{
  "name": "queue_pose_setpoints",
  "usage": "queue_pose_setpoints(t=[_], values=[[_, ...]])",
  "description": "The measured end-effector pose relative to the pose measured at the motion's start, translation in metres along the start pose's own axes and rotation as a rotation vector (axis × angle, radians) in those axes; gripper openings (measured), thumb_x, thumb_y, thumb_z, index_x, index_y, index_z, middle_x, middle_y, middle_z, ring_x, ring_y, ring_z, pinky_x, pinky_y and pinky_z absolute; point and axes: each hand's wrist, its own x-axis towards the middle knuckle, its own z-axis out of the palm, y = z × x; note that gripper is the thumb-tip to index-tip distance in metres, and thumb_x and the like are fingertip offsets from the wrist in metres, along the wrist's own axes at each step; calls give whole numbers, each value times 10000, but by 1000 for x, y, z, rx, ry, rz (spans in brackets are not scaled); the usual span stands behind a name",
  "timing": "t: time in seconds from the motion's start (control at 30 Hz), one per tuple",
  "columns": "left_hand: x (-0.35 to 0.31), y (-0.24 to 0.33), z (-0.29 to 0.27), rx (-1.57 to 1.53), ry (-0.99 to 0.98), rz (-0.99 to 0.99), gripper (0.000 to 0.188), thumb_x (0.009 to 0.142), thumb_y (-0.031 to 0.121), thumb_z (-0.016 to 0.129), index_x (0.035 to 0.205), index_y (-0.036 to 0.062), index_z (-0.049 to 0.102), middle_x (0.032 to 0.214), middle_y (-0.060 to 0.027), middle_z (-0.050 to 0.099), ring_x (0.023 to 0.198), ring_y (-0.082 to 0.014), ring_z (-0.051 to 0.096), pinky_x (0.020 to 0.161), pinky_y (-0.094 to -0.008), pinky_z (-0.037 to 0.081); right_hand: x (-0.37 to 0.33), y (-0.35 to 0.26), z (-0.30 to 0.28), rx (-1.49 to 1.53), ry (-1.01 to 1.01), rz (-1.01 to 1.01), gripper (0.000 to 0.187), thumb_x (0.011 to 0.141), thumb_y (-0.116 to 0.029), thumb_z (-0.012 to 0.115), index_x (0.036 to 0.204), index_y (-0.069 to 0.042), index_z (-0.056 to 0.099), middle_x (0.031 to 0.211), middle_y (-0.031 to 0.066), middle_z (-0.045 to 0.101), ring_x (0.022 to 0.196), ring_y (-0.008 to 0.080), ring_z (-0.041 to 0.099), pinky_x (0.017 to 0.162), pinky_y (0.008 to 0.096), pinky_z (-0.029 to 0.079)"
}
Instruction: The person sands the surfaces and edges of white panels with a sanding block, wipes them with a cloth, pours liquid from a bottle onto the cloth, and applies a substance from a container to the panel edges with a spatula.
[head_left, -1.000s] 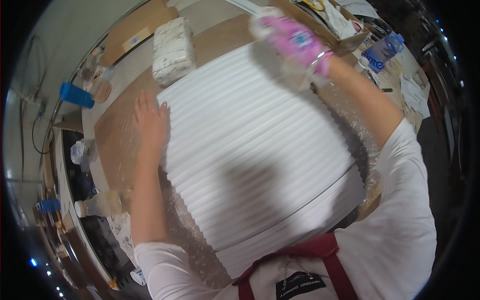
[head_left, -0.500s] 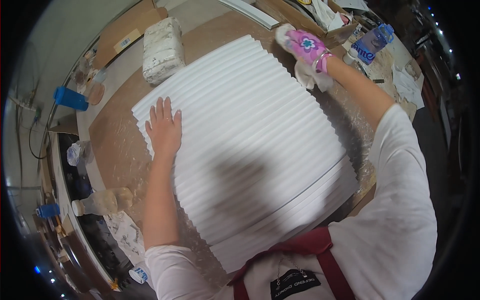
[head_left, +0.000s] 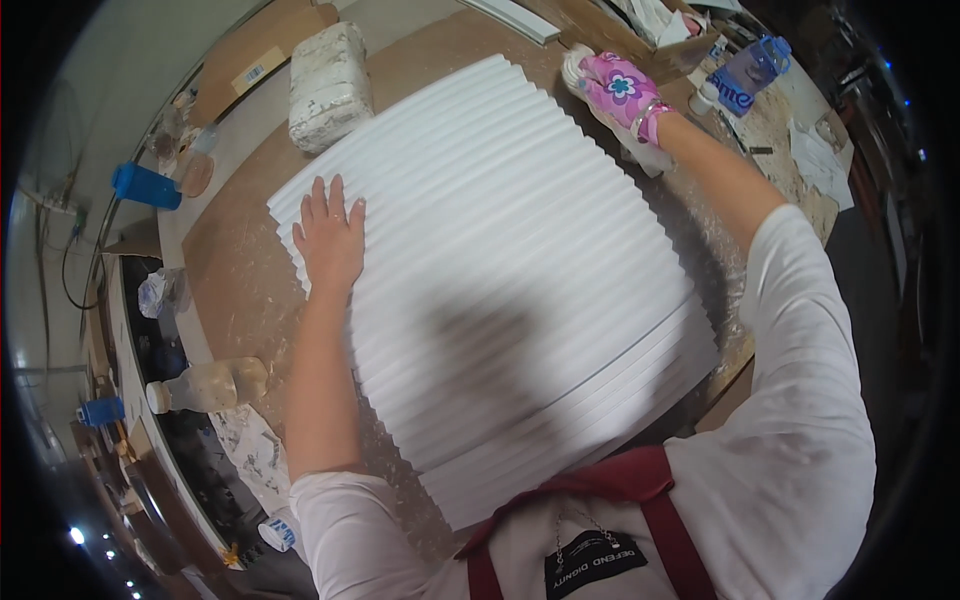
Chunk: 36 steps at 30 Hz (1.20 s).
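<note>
A broad layer of white, ridged strips (head_left: 500,220), laid side by side, covers the middle of the table. My left hand (head_left: 331,240) rests flat on its left part, bare, with the fingers spread forward. Past the far right edge of the strips is my right hand (head_left: 620,95), in a pink glove with a flower pattern. It is closed around a white cloth (head_left: 648,158), which shows at the fingertips and hangs below the palm; the fingers themselves are hidden by the glove.
A white wrapped block (head_left: 330,90) stands behind the strips, beside a cardboard box (head_left: 262,62). At far right are a blue-labelled bottle (head_left: 750,75) and a cluttered carton (head_left: 680,62). A blue cup (head_left: 146,186) and a cloudy plastic bottle (head_left: 205,387) sit along the left edge.
My right hand has shifted slightly right and nearer, and the white cloth is tucked closer under it. The left hand stays on the strips. The whole view has moved a little.
</note>
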Motion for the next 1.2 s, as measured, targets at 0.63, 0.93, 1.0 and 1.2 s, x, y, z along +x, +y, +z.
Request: queue_pose_setpoints(t=[0.63, 0.93, 1.0, 1.2], values=[[-53, 6, -21, -80, 175, 154, 660, 956, 468, 493, 1481, 95, 347, 1572, -131, 256, 1442, -359, 225, 1129, -595, 171, -36, -50, -31, 343, 195, -305, 218, 889, -188, 522, 1047, -60, 600, 1085, 178, 598, 957, 319, 597, 790, 422, 503], [-86, 9, -11, -57, 14, 169, 686, 950, 500, 492, 1485, 96, 351, 1576, -129, 265, 1443, -349, 242, 1139, -575, 176, -82, -93, 22, -69, -105, -364, 270, 897, -233, 554, 1088, -52, 614, 1160, 146, 601, 1057, 290, 587, 910, 391, 478], [-81, 11, -6, -49, 32, 165, 685, 949, 501, 491, 1488, 101, 350, 1578, -118, 265, 1445, -342, 243, 1140, -573, 177, -65, -18, 4, 3, 20, -503, 259, 958, -269, 494, 1086, -61, 580, 1068, 138, 612, 983, 297, 607, 854, 421, 489], [-85, 9, -9, -21, -12, 104, 694, 940, 510, 502, 1495, 122, 346, 1586, -105, 254, 1460, -316, 221, 1163, -568, 148, -90, -122, -41, 62, 319, -625, 400, 914, -192, 568, 1282, -46, 508, 1148, 152, 621, 1083, 275, 602, 906, 408, 516]])
